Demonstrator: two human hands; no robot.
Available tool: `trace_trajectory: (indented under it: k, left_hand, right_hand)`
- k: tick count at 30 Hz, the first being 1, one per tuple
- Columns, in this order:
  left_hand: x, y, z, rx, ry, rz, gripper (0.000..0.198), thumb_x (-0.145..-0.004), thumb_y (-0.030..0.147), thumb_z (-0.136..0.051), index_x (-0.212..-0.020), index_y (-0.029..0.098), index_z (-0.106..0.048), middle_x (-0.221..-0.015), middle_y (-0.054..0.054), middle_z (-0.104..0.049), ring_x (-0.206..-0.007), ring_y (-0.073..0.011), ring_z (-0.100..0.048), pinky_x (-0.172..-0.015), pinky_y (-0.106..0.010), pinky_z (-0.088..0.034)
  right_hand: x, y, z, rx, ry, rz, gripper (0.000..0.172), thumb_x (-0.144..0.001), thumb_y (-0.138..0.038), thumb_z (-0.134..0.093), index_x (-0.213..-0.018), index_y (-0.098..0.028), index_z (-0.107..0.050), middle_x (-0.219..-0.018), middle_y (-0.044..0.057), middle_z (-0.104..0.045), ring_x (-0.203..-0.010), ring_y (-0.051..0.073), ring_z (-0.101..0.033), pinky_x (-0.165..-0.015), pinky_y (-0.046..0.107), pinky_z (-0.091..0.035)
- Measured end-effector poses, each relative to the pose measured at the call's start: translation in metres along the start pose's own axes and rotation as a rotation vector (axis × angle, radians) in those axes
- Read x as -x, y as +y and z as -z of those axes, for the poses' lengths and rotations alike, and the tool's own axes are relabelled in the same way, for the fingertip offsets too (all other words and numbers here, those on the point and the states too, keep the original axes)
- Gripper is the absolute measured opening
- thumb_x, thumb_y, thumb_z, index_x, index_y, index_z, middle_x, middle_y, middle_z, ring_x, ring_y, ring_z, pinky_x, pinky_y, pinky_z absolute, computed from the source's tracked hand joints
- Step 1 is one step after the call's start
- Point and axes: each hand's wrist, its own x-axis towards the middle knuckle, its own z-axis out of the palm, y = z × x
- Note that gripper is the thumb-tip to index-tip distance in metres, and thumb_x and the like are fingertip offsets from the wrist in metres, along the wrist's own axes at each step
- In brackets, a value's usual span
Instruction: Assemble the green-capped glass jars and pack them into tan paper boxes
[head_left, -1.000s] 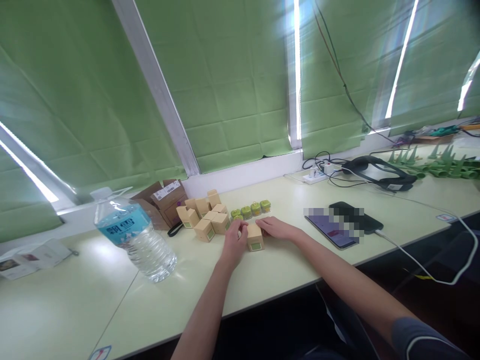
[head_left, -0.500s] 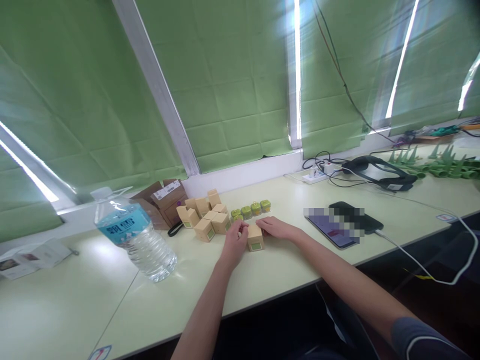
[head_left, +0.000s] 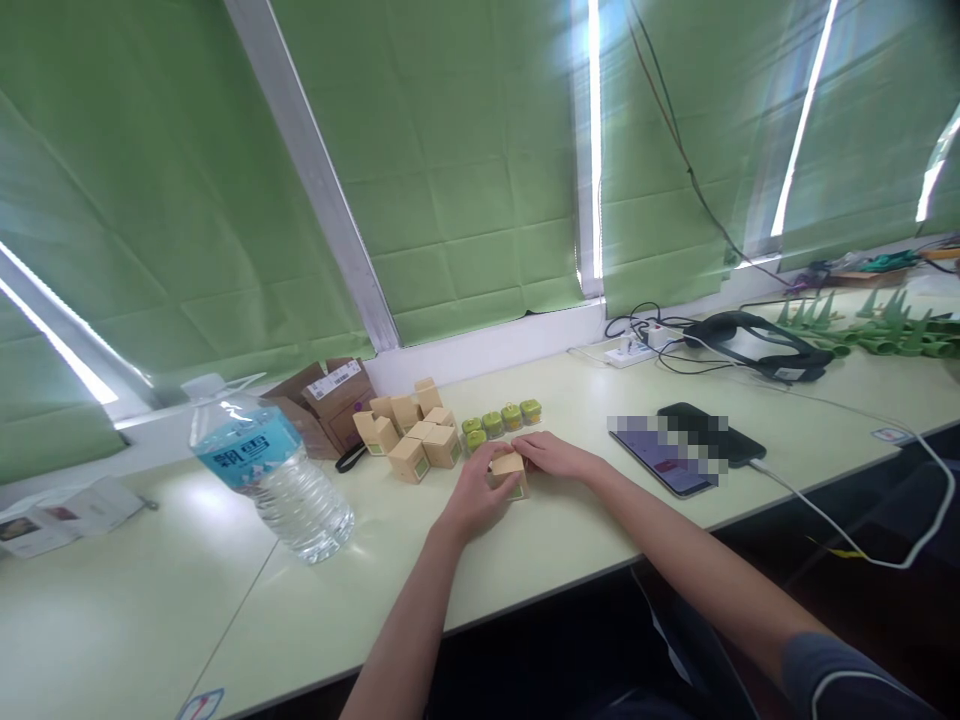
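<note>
Clock readings are taken flat on the desk [head_left: 525, 545], with 12 o'clock toward the window.

- Far left: a flat white carton [head_left: 52, 515] of glossy printed card lies on the pale green, smooth laminate top.
- Water bottle [head_left: 274, 470]: clear ribbed plastic with a blue label, standing upright, well apart from the hands at their 9 o'clock.
- Brown shipping box [head_left: 330, 398]: matte corrugated card with open flaps and a white sticker, against the sill.
- Cluster of tan cartons [head_left: 411, 435]: small near-cubic card boxes, some with a green panel. They are packed touching one another at 10 o'clock from the hands.
- Green jars [head_left: 501, 420]: squat and round-lidded, four in a row at 12 o'clock. A fifth stands just beside the left hand's fingertips.
- Left hand [head_left: 476, 492]: curled, with the fingers wrapped over the top and near side of the small tan box [head_left: 511, 468] and clasping it.
- Small tan box: cube-shaped, of matte kraft card with sharp edges, and tilted, with a green label low on its front. It sits mid-desk between the two hands.
- Right hand [head_left: 556, 456]: palm down, fingers pressed together, with the tips touching the box's 3 o'clock edge. Whether it grips the box cannot be told.
- Phones [head_left: 686, 450]: dark, glossy slabs at 3 o'clock, with a white cable [head_left: 825, 515] trailing off.
- Black headset [head_left: 757, 345] and green spiked plastic parts [head_left: 877, 328] lie at 2 o'clock.
</note>
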Motion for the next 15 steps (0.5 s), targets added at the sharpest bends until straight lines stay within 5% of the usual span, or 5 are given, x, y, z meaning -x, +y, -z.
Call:
trace_trajectory:
  k: [5, 9, 12, 15]
  left_hand:
    - [-0.002, -0.005, -0.003, -0.027, 0.049, -0.001, 0.032, -0.09, 0.04, -0.065, -0.117, 0.023, -0.063, -0.119, -0.009, -0.067, -0.109, -0.0242, -0.062, -0.093, -0.039, -0.049]
    - [-0.005, -0.011, 0.001, -0.033, 0.23, -0.041, 0.03, -0.089, 0.044, -0.065, -0.109, 0.021, -0.063, -0.11, -0.009, -0.068, -0.101, -0.0234, -0.064, -0.089, -0.037, -0.05]
    - [-0.008, -0.018, 0.014, -0.051, 0.524, -0.065, 0.032, -0.09, 0.047, -0.063, -0.108, 0.02, -0.06, -0.108, -0.009, -0.066, -0.101, -0.023, -0.064, -0.089, -0.035, -0.051]
    - [-0.009, -0.028, 0.036, -0.101, 0.977, -0.012, 0.04, -0.093, 0.05, -0.056, -0.117, 0.019, -0.05, -0.116, -0.012, -0.06, -0.108, -0.0236, -0.06, -0.095, -0.037, -0.049]
  right_hand:
    - [0.001, 0.001, -0.002, -0.063, 0.017, -0.003, 0.06, -0.102, -0.063, -0.027, -0.089, -0.019, -0.065, -0.08, 0.004, -0.066, -0.069, 0.018, -0.057, -0.071, 0.032, -0.045]
    - [-0.001, 0.006, -0.004, -0.112, 0.017, -0.067, 0.069, -0.099, -0.07, -0.024, -0.1, -0.017, -0.067, -0.082, 0.006, -0.069, -0.068, 0.018, -0.06, -0.074, 0.033, -0.048]
    - [-0.003, 0.01, -0.004, -0.091, -0.015, -0.068, 0.066, -0.1, -0.069, -0.027, -0.1, -0.018, -0.069, -0.084, 0.006, -0.07, -0.071, 0.018, -0.062, -0.077, 0.033, -0.049]
    - [-0.003, 0.011, -0.003, -0.062, -0.034, -0.059, 0.061, -0.101, -0.065, -0.03, -0.098, -0.019, -0.07, -0.086, 0.005, -0.071, -0.072, 0.018, -0.063, -0.077, 0.033, -0.05]
